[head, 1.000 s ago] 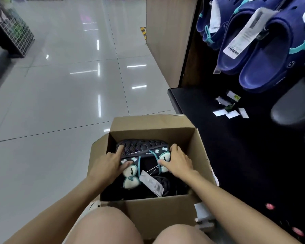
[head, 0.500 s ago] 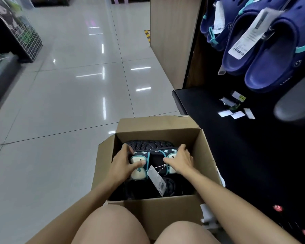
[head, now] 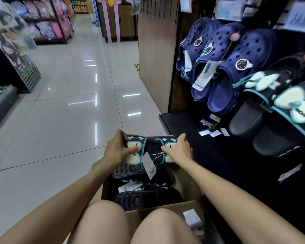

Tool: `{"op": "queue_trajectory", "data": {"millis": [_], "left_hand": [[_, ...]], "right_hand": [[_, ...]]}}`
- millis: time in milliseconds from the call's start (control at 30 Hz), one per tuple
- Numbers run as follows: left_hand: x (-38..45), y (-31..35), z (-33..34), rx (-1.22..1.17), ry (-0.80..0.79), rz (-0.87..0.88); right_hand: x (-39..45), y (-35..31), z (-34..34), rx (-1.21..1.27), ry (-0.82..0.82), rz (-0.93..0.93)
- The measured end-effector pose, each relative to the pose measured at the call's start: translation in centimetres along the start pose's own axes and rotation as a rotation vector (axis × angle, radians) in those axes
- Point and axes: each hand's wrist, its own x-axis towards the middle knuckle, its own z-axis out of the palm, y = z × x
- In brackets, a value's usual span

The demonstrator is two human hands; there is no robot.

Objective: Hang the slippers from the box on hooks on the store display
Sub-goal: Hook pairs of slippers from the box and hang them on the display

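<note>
Above the open cardboard box (head: 165,207), I have a tied pair of black slippers (head: 149,149) lifted clear of the rest — my left hand (head: 117,149) grips the left slipper around its pale bow, my right hand (head: 179,150) grips the right one the same way, and a paper tag (head: 149,165) dangles on its string between them. More dark slippers (head: 144,196) lie in the box below.

To do this step well, I'd keep both grips firm and the pair level while carrying it right and up toward the store display (head: 289,23), letting the tag swing free so it doesn't snag on the box flap. Matching bow slippers (head: 275,106) already hang there beside navy clogs (head: 224,67), so I judge the free hook should be near those; I can't make out an empty hook from here.

Under the display runs a black shelf (head: 192,127) with a few loose paper labels (head: 213,133) on it. Beyond, a glossy white tiled floor (head: 69,111) stretches down the aisle toward racks of colourful goods (head: 46,18).
</note>
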Motion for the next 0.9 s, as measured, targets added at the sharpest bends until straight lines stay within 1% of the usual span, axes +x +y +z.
{"op": "queue_trajectory", "data": {"millis": [200, 333, 433, 567, 700, 833, 900], "left_hand": [[-0.7, 4.3, -1.1, -0.016, 0.057, 0.138], [-0.4, 5.8, -1.2, -0.059, 0.072, 0.155], [-0.5, 5.4, -0.7, -0.121, 0.085, 0.104], [-0.7, 4.1, -0.7, -0.264, 0.12, -0.047], [-0.5, 3.1, -1.3, -0.306, 0.156, -0.174], [-0.2, 1.8, -1.6, -0.288, 0.113, -0.213], [0.0, 1.8, -1.5, -0.331, 0.022, -0.203]], "right_hand": [[-1.2, -1.3, -5.0, -0.013, 0.147, -0.042], [-1.7, -2.3, -7.4, -0.032, 0.235, -0.068], [-1.8, -3.4, -8.9, -0.092, 0.278, -0.102], [-1.8, -5.2, -9.6, -0.191, 0.285, -0.202], [-1.4, -7.5, -9.1, -0.187, 0.298, -0.289], [-1.3, -7.4, -7.8, -0.168, 0.291, -0.303], [-1.2, -6.4, -7.4, -0.154, 0.272, -0.257]]}}
